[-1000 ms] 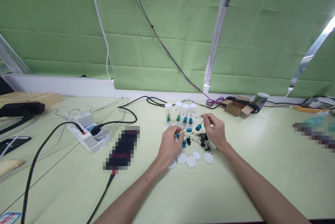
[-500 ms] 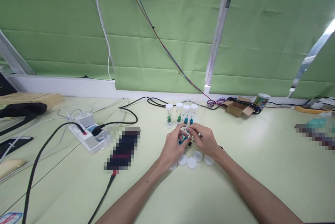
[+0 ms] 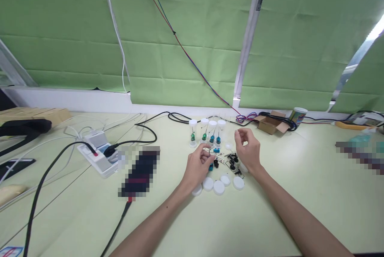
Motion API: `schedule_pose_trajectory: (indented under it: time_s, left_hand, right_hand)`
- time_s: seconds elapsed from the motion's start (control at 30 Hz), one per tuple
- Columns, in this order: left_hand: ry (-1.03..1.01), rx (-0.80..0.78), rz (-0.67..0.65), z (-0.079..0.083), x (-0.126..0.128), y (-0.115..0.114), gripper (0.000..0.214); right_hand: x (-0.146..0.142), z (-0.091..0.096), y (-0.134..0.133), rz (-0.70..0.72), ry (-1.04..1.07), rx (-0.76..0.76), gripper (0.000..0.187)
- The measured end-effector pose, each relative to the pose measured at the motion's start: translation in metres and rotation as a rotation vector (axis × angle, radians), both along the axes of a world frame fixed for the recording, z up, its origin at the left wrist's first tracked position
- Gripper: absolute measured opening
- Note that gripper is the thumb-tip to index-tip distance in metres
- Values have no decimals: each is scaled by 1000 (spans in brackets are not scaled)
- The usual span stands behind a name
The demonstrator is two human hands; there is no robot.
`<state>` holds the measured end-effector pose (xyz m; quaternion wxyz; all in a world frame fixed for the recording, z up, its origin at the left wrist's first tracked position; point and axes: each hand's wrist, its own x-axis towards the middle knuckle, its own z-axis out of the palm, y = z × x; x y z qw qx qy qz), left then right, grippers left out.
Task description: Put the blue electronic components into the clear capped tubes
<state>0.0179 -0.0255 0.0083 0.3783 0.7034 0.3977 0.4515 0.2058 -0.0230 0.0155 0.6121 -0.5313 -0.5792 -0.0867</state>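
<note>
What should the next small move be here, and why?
Probably move the right hand to the loose blue part: it lies uncovered before the capped tubes, and that hand shows nothing clearly held. The left hand seems pinched, on something too small to tell.

Four clear vials (image 3: 190,130) are capped in white; green parts (image 3: 193,137) are seen in the left two, blue parts (image 3: 218,140) in the right two. Loose part (image 3: 216,150) is coloured blue, black parts (image 3: 232,163) strewn nearby. Round lids (image 3: 219,187) all done in white. Tabletop (image 3: 270,221) is finished pale yellow-green, blind (image 3: 192,69) plain green. Wire pair (image 3: 159,4) is coloured red and blue, box (image 3: 270,126) brown.
</note>
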Motion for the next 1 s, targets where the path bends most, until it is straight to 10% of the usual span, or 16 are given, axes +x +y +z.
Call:
schedule_pose_trajectory:
  time_s: [0.2,0.43,1.0]
  left_hand:
    - [-99,-77,27,-4,-1,6,22]
    - [-165,-140,28,-5,-2,8,25]
    - [-430,-369,18,7,-3,8,34]
  right_hand:
    - [17,-13,17,-124,-111,-51,41]
    - [28,-31,30,73,-233,-295,71]
    - [0,-9,10,162,-172,-101,43]
